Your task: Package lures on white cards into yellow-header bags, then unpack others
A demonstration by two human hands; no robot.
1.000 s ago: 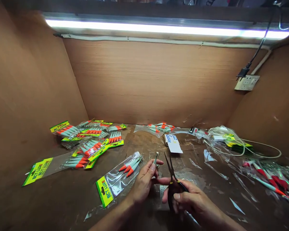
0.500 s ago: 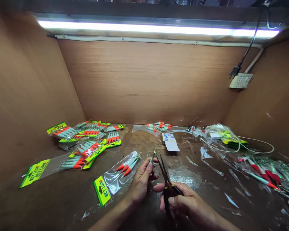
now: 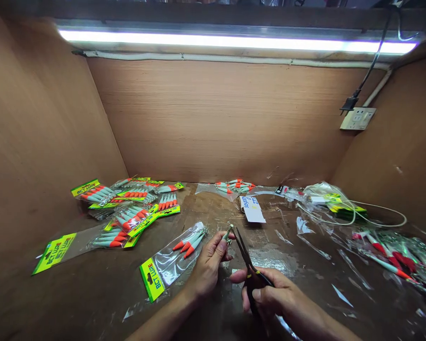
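Between the thumb and fingers of my left hand [image 3: 213,253] is a pale green fishing lure [image 3: 227,234], its hook end pointing up and away. The rest of the lure is hidden by the fingers. My right hand [image 3: 273,293] is closed around the black handles of long-nose pliers [image 3: 246,258]. The jaws are slightly apart, and their tips sit just right of the lure's hook end; I cannot tell whether they touch it. Left of my left hand, an open-ended clear bag [image 3: 166,260] with a yellow-green header holds several orange-tipped lures [image 3: 191,244].
Packed lure bags [image 3: 131,213] are heaped at the left. Loose lures [image 3: 234,185] lie on plastic at the back, near a handwritten white card [image 3: 252,210]. To the right are a white cord [image 3: 379,221], more lures [image 3: 390,255] and plastic scraps. A plug [image 3: 350,103] hangs by the outlet.
Both hands, with the lure and the pliers, have shifted slightly to the right. The whole view has also moved a little. Both grips look the same.
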